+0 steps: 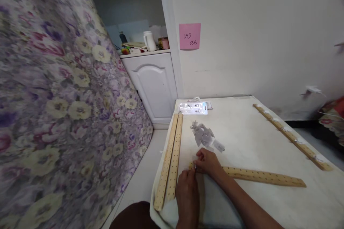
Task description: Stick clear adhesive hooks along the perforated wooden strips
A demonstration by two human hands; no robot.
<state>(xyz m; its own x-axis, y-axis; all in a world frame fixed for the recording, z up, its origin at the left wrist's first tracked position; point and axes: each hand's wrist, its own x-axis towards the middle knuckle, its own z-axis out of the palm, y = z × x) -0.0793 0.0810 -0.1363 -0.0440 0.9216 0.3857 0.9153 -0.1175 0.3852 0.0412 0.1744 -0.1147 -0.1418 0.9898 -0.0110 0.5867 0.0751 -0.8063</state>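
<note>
A pale wooden strip [258,176] with rows of holes lies across the near part of the cloth-covered table. My left hand [187,191] is closed at its left end, fingers bent against the wood. Just above it, my right hand [209,162] reaches over the strip with fingers pinched together. At the fingertips of both hands is a small shiny metal piece [195,166], mostly hidden; its kind cannot be made out. Beyond the hands lies a pile of small clear plastic packets [202,135], with one packet [218,145] apart at its right.
Two more perforated strips [167,164] lie along the table's left edge. Another wooden strip [291,136] with several white pieces attached runs along the right edge. Blister packaging [193,108] lies at the back of the white cloth [231,121]. A floral curtain [67,107] hangs left.
</note>
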